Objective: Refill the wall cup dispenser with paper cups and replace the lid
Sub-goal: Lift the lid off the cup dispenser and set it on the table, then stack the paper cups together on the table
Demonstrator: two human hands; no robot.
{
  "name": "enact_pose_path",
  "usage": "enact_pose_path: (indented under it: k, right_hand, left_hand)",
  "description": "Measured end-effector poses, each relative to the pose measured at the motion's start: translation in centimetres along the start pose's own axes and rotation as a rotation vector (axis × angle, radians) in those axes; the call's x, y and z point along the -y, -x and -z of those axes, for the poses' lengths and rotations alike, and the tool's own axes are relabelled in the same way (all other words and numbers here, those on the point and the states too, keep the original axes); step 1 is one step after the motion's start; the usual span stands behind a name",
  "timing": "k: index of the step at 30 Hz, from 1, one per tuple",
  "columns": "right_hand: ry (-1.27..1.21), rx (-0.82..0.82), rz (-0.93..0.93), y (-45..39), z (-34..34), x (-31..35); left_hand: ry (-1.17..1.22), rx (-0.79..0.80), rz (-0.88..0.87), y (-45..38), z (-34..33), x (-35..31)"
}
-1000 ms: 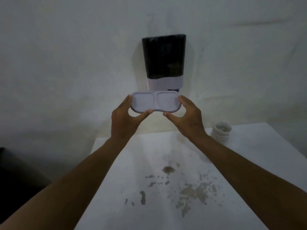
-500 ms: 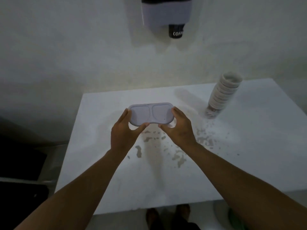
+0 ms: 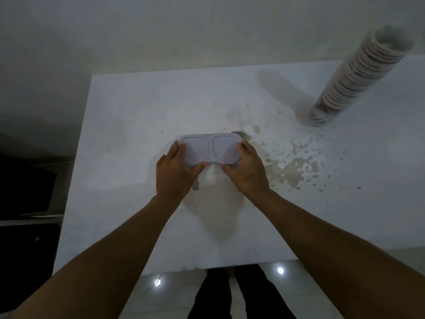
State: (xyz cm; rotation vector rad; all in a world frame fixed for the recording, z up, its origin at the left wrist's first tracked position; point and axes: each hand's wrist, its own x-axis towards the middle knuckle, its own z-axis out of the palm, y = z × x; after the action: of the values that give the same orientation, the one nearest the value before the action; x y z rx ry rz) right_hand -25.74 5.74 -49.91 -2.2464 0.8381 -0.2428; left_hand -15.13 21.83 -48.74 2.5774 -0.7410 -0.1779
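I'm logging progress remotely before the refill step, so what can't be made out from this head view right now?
- Wall dispenser: outside the head view, past the top edge, so its fill level is unknown.
- Cup stack: motion-blurred; count and print unreadable.
- Lid: whether it rests on the table or hovers just above is unclear; the left hand and right hand cover its ends.
- Left of the table: too dark.

Both bare forearms reach forward side by side, the left hand and right hand held palms inward with thumbs underneath and fingers curled over the ends of the lid gripped between them.
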Motion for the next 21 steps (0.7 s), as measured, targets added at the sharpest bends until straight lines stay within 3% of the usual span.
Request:
enact_pose_path:
  k: [12, 21]
  right_hand:
    - [0.092, 0.023, 0.046, 0.0, 1.3, -0.2]
    - [0.104, -0.339, 0.29, -0.6, 12.4, 2.0]
  left_hand:
    - [-0.07, 0.026, -0.007, -0.5, 0.1, -1.0]
    - [0.139, -0.174, -0.326, -5.2, 6.0, -11.9]
